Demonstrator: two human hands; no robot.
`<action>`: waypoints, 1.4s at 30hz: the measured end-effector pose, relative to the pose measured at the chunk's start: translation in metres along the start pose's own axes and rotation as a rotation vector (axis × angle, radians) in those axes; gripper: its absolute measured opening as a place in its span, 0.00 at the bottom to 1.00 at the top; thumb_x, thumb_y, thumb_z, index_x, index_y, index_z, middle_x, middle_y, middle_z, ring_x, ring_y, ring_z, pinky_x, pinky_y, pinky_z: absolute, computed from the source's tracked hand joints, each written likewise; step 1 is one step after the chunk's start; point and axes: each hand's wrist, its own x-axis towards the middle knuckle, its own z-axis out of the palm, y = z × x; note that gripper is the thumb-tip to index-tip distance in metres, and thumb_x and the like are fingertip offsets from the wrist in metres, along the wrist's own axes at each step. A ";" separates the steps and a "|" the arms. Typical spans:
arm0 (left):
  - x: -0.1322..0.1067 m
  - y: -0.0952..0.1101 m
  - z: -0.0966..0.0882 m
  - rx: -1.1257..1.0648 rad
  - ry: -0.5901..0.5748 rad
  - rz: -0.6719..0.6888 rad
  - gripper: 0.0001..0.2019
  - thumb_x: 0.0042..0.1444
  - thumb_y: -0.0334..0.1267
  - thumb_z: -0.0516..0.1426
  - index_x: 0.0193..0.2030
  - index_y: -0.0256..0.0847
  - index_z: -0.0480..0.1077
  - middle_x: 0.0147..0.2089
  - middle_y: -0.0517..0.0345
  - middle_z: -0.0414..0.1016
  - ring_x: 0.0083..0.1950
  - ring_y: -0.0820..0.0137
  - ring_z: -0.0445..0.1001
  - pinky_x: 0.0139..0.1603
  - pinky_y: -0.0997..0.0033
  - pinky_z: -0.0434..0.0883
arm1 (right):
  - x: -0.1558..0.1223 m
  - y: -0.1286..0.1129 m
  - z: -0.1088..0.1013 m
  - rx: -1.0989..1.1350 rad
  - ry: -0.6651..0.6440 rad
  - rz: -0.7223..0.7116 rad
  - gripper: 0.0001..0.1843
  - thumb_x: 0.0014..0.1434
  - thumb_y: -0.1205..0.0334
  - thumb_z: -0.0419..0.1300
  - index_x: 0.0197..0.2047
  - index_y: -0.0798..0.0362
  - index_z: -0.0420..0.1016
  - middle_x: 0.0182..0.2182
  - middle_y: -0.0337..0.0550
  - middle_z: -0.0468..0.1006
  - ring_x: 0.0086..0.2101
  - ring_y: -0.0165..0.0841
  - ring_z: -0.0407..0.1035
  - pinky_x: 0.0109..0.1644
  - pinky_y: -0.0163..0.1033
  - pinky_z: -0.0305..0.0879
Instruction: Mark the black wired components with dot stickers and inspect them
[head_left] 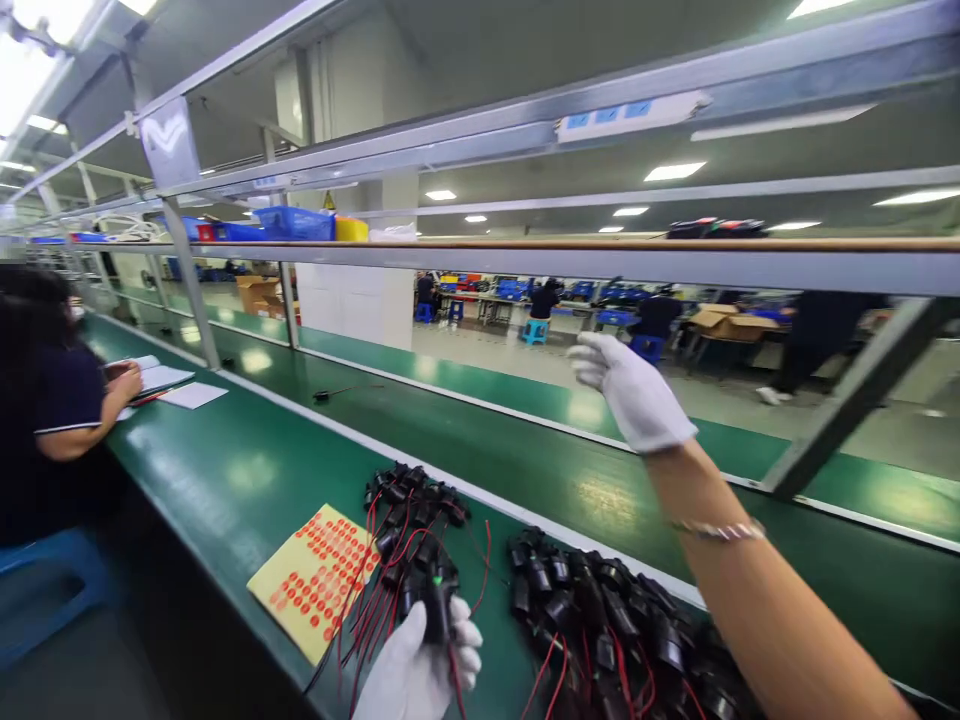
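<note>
My left hand (pixel 424 665), in a white glove, is closed around a black cylindrical part (pixel 436 612) with a green spot near its top and red wire hanging down. Just beyond it a pile of similar black wired parts (pixel 405 510) lies on the green bench. To their left is a yellowish sheet of round red stickers (pixel 319 575). My right hand (pixel 626 390), also gloved, is raised over the far side of the bench with its fingers loosely extended; nothing shows in it. A larger heap of black parts with red wires (pixel 592 610) lies below my right forearm.
A white strip (pixel 322 412) runs along the green bench (pixel 217 480). One small wired part (pixel 322 396) lies beyond it. Metal posts (pixel 191 285) carry a shelf with blue bins (pixel 296 223). A seated co-worker (pixel 52 400) is at the left, beside papers (pixel 193 395).
</note>
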 end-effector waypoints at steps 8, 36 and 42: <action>0.003 0.001 0.044 -0.270 -0.223 -0.140 0.22 0.50 0.50 0.70 0.44 0.35 0.78 0.37 0.55 0.78 0.37 0.71 0.76 0.43 0.72 0.70 | -0.198 0.010 0.004 -0.590 -0.668 -0.302 0.32 0.53 0.58 0.68 0.61 0.48 0.73 0.53 0.53 0.81 0.49 0.49 0.76 0.52 0.53 0.74; -0.007 -0.013 0.065 -0.099 -0.323 -0.106 0.23 0.50 0.55 0.68 0.42 0.36 0.77 0.29 0.59 0.75 0.26 0.74 0.70 0.28 0.75 0.65 | -0.228 0.026 0.003 -0.225 -0.789 0.136 0.31 0.53 0.56 0.62 0.61 0.43 0.68 0.41 0.44 0.81 0.41 0.45 0.79 0.45 0.49 0.77; -0.009 -0.006 0.070 -0.223 -0.205 -0.361 0.28 0.47 0.59 0.69 0.34 0.30 0.74 0.23 0.58 0.72 0.21 0.81 0.67 0.25 0.83 0.61 | -0.227 0.038 -0.001 -0.127 -0.797 0.108 0.28 0.63 0.41 0.55 0.63 0.39 0.69 0.41 0.49 0.82 0.51 0.51 0.76 0.49 0.54 0.76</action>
